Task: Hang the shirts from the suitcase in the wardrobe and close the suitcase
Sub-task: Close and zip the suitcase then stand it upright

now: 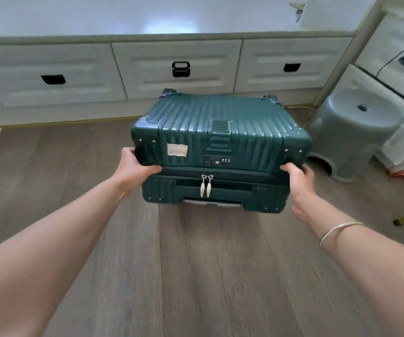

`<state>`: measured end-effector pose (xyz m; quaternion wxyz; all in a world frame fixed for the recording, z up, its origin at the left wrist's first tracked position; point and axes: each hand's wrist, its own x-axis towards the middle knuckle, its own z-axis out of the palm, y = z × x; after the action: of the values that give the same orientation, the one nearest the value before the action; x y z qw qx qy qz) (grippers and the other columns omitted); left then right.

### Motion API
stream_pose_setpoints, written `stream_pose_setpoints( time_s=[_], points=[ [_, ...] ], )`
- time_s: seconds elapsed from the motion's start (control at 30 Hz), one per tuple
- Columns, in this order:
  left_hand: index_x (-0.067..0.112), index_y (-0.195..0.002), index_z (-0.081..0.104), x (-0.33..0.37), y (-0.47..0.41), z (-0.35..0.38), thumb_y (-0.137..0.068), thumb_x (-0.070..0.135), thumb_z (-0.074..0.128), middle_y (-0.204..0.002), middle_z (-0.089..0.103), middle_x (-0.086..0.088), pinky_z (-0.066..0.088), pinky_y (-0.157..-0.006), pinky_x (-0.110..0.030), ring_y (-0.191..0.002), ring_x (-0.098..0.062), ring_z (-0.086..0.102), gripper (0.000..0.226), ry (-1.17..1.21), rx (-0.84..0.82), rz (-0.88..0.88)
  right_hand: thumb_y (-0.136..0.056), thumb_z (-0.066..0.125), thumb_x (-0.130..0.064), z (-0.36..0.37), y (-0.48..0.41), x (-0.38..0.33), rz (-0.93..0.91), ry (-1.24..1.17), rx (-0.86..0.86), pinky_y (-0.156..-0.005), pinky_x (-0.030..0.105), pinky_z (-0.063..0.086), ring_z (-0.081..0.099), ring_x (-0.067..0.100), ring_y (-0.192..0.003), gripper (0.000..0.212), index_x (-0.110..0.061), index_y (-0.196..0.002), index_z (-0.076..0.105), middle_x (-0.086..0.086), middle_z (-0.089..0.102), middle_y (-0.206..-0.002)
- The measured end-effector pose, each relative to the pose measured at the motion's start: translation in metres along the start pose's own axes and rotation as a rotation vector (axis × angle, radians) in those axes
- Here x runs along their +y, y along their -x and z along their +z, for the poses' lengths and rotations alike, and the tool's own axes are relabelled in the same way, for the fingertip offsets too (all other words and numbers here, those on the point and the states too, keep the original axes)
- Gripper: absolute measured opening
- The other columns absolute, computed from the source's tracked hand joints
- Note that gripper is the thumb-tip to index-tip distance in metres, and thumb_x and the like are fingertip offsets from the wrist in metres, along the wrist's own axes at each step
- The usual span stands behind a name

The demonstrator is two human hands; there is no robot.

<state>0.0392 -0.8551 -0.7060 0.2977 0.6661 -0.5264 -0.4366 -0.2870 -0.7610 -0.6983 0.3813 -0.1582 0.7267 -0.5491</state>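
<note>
A dark green ribbed hard-shell suitcase (220, 127) lies flat on the wooden floor, its lid down. Two silver zipper pulls (206, 186) hang together at the middle of the near side, below a combination lock (216, 161). A pale label sticks to the lid's near left. My left hand (135, 166) grips the lid's near left corner, fingers tucked under its edge. My right hand (298, 175) grips the near right corner the same way. No shirts or wardrobe are visible.
A white drawer unit (176, 66) with black handles runs along the wall behind the suitcase. A grey plastic stool (351, 132) stands to the right, beside white furniture (395, 69). Bare wooden floor (196, 263) stretches between me and the suitcase.
</note>
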Motion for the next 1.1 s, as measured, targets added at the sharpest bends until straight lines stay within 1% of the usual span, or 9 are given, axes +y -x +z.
stream_pose_setpoints(
  time_s=[0.1, 0.2, 0.37, 0.53, 0.8, 0.9, 0.97, 1.03, 1.1],
  points=[
    [0.013, -0.128, 0.032, 0.039, 0.015, -0.003, -0.072, 0.025, 0.081, -0.131, 0.038, -0.004, 0.041, -0.107, -0.044, -0.121, -0.02, 0.046, 0.075, -0.072, 0.06, 0.08, -0.065, 0.07, -0.041, -0.001, 0.009, -0.04, -0.057, -0.019, 0.002, -0.091, 0.042, 0.052, 0.06, 0.024, -0.106, 0.069, -0.025, -0.128, 0.047, 0.001, 0.058, -0.123],
    [0.011, -0.13, 0.029, 0.076, 0.026, -0.012, -0.071, 0.034, 0.081, -0.126, 0.031, -0.003, 0.039, -0.108, -0.043, -0.121, -0.02, 0.043, 0.082, -0.143, 0.107, 0.14, -0.054, 0.073, -0.052, -0.004, 0.015, -0.073, -0.107, 0.035, 0.036, -0.101, 0.043, 0.046, 0.055, 0.021, -0.111, 0.091, -0.025, -0.136, 0.042, 0.002, 0.048, -0.134],
    [0.007, -0.131, 0.033, 0.114, 0.04, -0.021, -0.073, 0.047, 0.076, -0.131, 0.032, -0.011, 0.038, -0.107, -0.047, -0.124, -0.031, 0.042, 0.083, -0.255, 0.163, 0.118, -0.061, 0.079, -0.06, -0.003, 0.014, -0.113, -0.1, 0.365, 0.114, -0.107, 0.042, 0.038, 0.039, 0.03, -0.13, 0.11, -0.015, -0.146, 0.026, 0.008, 0.029, -0.146],
    [0.02, -0.147, 0.021, 0.14, 0.039, -0.029, -0.082, 0.053, 0.065, -0.139, 0.031, -0.017, 0.035, -0.108, -0.053, -0.13, -0.039, 0.038, 0.085, -0.347, 0.183, 0.108, -0.057, 0.076, -0.069, -0.003, 0.014, -0.143, -0.133, 0.643, 0.134, -0.11, 0.049, 0.033, 0.035, 0.037, -0.132, 0.113, -0.01, -0.143, 0.03, 0.014, 0.03, -0.145],
    [0.031, -0.132, 0.034, 0.132, 0.032, -0.036, -0.08, 0.064, 0.058, -0.136, 0.036, -0.017, 0.041, -0.102, -0.055, -0.121, -0.041, 0.046, 0.066, -0.457, 0.144, 0.018, -0.063, 0.074, -0.066, 0.003, 0.002, -0.157, -0.092, 0.884, -0.017, -0.11, 0.051, 0.033, 0.036, 0.04, -0.133, 0.113, -0.006, -0.146, 0.026, 0.016, 0.011, -0.155],
    [0.027, -0.139, 0.028, 0.138, 0.035, -0.035, -0.08, 0.065, 0.056, -0.143, 0.031, -0.02, 0.037, -0.106, -0.053, -0.128, -0.041, 0.04, 0.075, -0.582, 0.103, -0.027, -0.069, 0.07, -0.062, 0.012, 0.013, -0.164, -0.151, 1.041, 0.024, -0.11, 0.049, 0.031, 0.034, 0.039, -0.131, 0.102, -0.014, -0.147, 0.022, 0.016, 0.02, -0.149],
    [0.025, -0.143, 0.027, 0.153, 0.041, -0.027, -0.08, 0.064, 0.057, -0.149, 0.024, -0.017, 0.028, -0.108, -0.054, -0.137, -0.037, 0.029, 0.079, -0.796, 0.158, 0.065, -0.074, 0.068, -0.049, 0.031, 0.025, -0.169, -0.418, 1.093, 0.012, -0.108, 0.045, 0.032, 0.035, 0.036, -0.129, 0.087, -0.024, -0.144, 0.026, 0.015, 0.028, -0.143],
    [0.028, -0.135, 0.039, 0.169, 0.042, -0.018, -0.079, 0.055, 0.065, -0.14, 0.036, -0.01, 0.031, -0.106, -0.049, -0.132, -0.029, 0.035, 0.067, -0.793, 0.158, 0.307, -0.079, 0.067, -0.031, 0.052, 0.038, -0.173, -0.623, 0.987, -0.232, -0.095, 0.035, 0.042, 0.049, 0.027, -0.115, 0.059, -0.027, -0.133, 0.044, 0.011, 0.045, -0.13],
    [0.024, -0.117, 0.056, 0.183, 0.046, -0.01, -0.079, 0.036, 0.072, -0.114, 0.055, -0.002, 0.045, -0.088, -0.03, -0.11, -0.02, 0.054, 0.043, -0.575, -0.02, 0.431, -0.083, 0.065, -0.018, 0.067, 0.051, -0.173, -0.623, 0.939, -0.522, -0.073, 0.024, 0.045, 0.058, 0.018, -0.092, 0.033, -0.025, -0.115, 0.061, 0.006, 0.062, -0.109]
  ],
)
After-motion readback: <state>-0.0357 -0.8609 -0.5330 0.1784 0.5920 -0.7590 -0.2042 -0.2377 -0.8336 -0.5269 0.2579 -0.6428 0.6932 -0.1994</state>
